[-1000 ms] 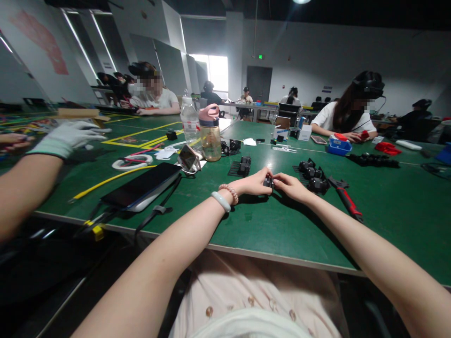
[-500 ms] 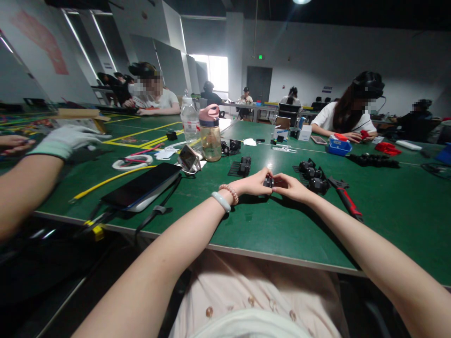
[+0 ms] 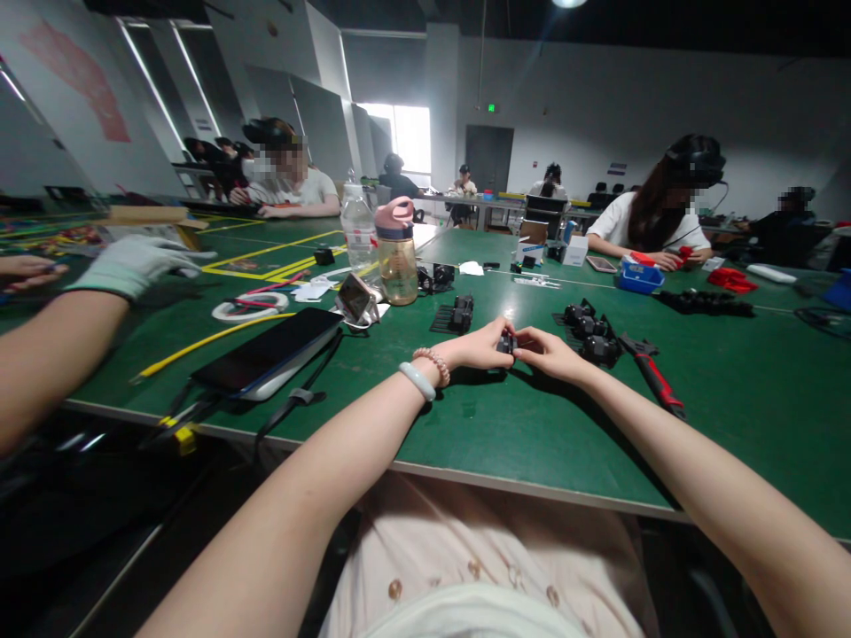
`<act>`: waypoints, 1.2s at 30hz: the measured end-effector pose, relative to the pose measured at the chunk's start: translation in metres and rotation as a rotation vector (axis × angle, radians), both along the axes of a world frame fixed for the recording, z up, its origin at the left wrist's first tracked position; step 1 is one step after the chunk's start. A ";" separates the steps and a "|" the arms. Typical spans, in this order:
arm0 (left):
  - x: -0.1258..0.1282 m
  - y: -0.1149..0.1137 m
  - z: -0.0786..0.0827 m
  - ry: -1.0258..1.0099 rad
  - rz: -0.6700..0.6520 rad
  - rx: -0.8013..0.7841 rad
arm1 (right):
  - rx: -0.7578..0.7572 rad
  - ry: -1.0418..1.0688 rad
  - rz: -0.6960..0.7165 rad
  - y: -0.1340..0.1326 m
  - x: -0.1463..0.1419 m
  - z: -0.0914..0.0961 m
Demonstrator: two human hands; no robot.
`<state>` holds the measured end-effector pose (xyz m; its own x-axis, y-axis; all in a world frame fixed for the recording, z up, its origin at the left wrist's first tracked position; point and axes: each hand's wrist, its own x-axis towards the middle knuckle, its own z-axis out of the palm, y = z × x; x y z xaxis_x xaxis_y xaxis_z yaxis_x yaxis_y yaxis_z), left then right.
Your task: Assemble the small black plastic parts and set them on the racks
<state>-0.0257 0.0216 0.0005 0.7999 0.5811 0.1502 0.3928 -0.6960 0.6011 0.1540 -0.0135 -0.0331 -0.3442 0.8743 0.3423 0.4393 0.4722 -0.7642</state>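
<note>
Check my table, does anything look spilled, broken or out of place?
Nothing looks spilled or clearly broken. The one untidy spot is a black cord trailing over the front edge of the table near the phone, where it might snag. The small black part between your hands is too covered to judge.

- We count two bare hands: left hand (image 3: pixel 485 344) and right hand (image 3: pixel 549 353).
- Between them we hold one small black part (image 3: pixel 506 344).
- Two bottles beyond the left hand: clear bottle (image 3: pixel 357 228) and amber bottle (image 3: pixel 397 270).
- Two bands behind the left hand: bead bracelet (image 3: pixel 435 361) and bangle (image 3: pixel 417 381).
- One wrench (image 3: pixel 656 376) right of our right hand.
- One blue bin (image 3: pixel 639 277) beyond our right hand.
</note>
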 end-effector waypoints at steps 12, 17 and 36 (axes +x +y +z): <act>0.002 -0.003 0.001 0.026 0.029 -0.012 | 0.000 -0.009 -0.025 0.002 0.000 -0.001; 0.001 -0.002 0.001 0.040 0.021 -0.007 | 0.015 -0.025 -0.048 0.001 -0.001 0.000; 0.001 0.002 -0.002 0.008 -0.014 0.000 | -0.056 0.013 -0.002 0.002 0.000 -0.001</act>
